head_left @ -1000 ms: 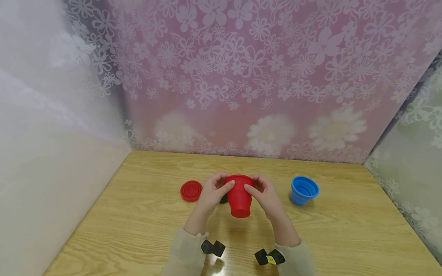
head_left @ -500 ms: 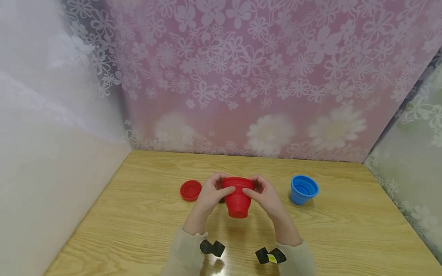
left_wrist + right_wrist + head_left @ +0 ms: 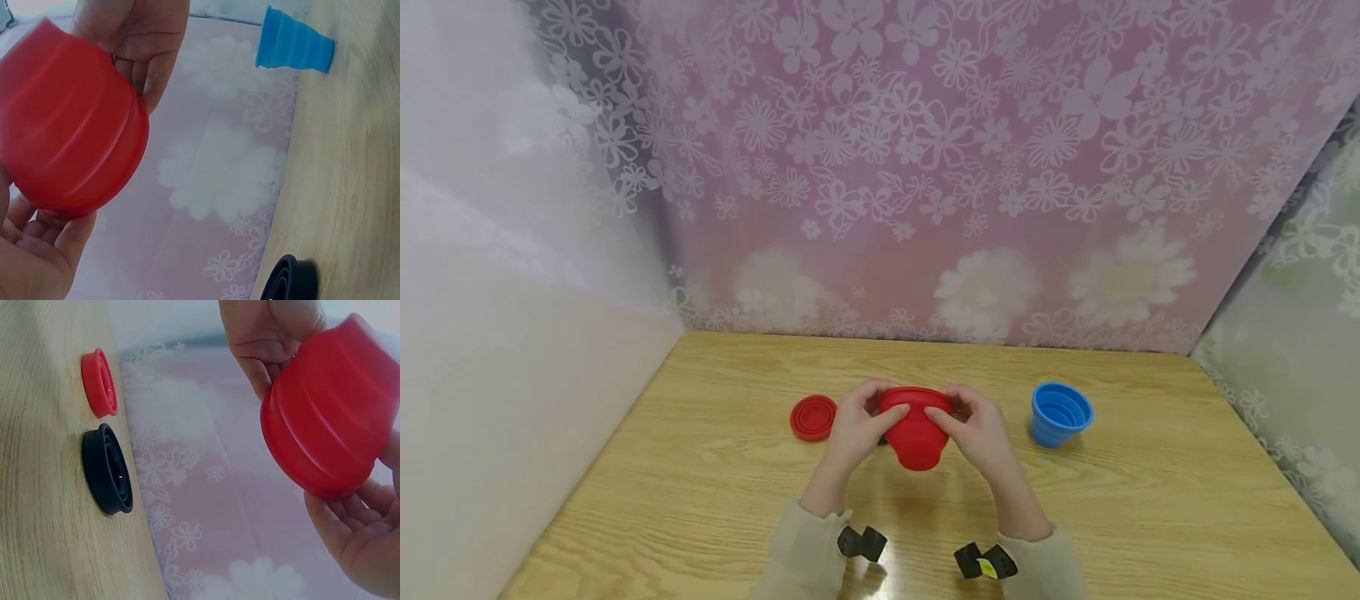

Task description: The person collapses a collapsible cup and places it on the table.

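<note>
Between both hands, above the table, is a red collapsible cup [image 3: 917, 429], its rim tilted away and its base toward the head camera. My left hand [image 3: 855, 422] grips the rim on the left, thumb on the near wall and fingers behind. On the other side my right hand [image 3: 982, 429] holds the rim the same way. Ridged folds show along the cup's wall in the left wrist view. A blue collapsible cup [image 3: 1060, 414], extended, stands upright right of the hands. Left of them lies a flattened red collapsible cup [image 3: 813, 417].
A flattened black collapsible cup [image 3: 107, 469] lies beside the flattened red one, mostly hidden behind the hands in the head view. The wooden table [image 3: 700, 500] meets a flowered pink curtain [image 3: 940, 250] at the back. A pale wall [image 3: 535, 333] rises on the left.
The red cup in my hands has tipped slightly, and its base looks shorter and higher in the head view. Both hands keep their hold on the rim. The other cups stay in place.
</note>
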Available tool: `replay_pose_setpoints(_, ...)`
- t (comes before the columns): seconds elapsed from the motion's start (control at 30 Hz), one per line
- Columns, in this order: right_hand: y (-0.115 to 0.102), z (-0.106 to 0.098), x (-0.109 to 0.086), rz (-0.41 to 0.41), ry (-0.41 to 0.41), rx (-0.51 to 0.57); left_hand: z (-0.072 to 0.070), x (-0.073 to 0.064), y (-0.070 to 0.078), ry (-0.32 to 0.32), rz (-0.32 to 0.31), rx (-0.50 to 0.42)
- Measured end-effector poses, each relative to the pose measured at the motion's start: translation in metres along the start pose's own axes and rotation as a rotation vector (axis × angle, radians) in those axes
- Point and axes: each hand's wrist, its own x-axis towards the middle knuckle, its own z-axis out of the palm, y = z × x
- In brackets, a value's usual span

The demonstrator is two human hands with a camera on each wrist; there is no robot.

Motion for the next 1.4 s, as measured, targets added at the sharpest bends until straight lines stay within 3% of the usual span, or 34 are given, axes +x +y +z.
replay_pose_setpoints(0.2, -0.003, 0.001, -0.002, -0.071, 0.04, -0.064, 0.001, 0.001, -0.002, 0.016, 0.017, 0.035)
replay_pose_setpoints(0.4, -0.002, 0.002, -0.001, -0.064, 0.041, -0.083, -0.001, 0.002, -0.005, 0.008, 0.01, 0.027)
replay_pose_setpoints(0.63, 0.0, -0.003, 0.002, -0.039, 0.129, -0.08, -0.009, 0.007, -0.023, -0.071, -0.135, -0.219)
replay_pose_setpoints(0.87, 0.0, -0.005, 0.001, -0.042, 0.114, -0.037, -0.011, 0.007, -0.028, -0.096, -0.117, -0.327)
replay_pose_setpoints(1.1, -0.001, -0.004, 0.0, 0.02, 0.124, -0.037, -0.008, 0.006, -0.027, -0.069, -0.076, -0.276)
replay_pose_setpoints(1.4, -0.003, -0.001, 0.001, 0.039, 0.134, -0.035, -0.004, 0.007, -0.029, -0.005, 0.014, -0.118)
